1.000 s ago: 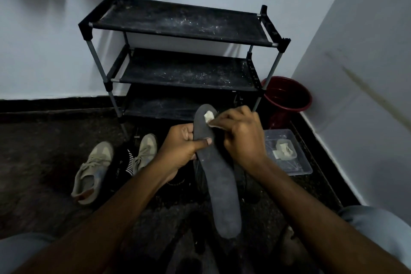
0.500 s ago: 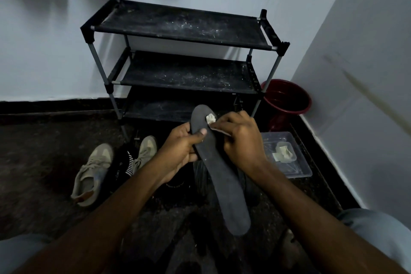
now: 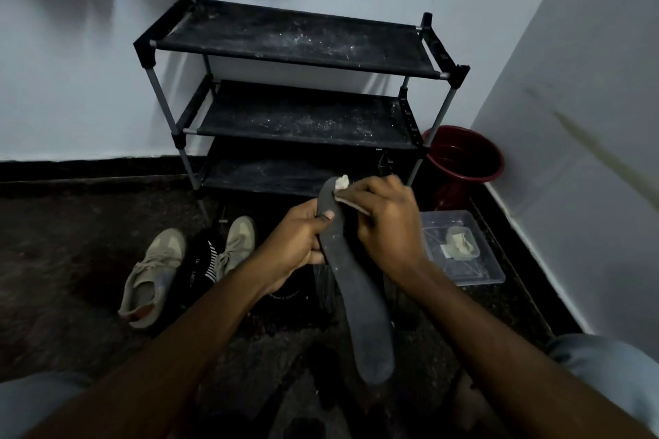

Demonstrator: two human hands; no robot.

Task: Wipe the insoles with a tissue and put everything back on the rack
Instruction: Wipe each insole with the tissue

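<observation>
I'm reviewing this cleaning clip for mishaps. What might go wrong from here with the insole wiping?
The left hand holds the insole only near its upper end, so the long free end may flex or slip under wiping pressure. The tissue is a small wad pinched by the right hand and may tear or drop. The shelves of the rack look dusty, which could re-soil whatever goes back on them.
</observation>
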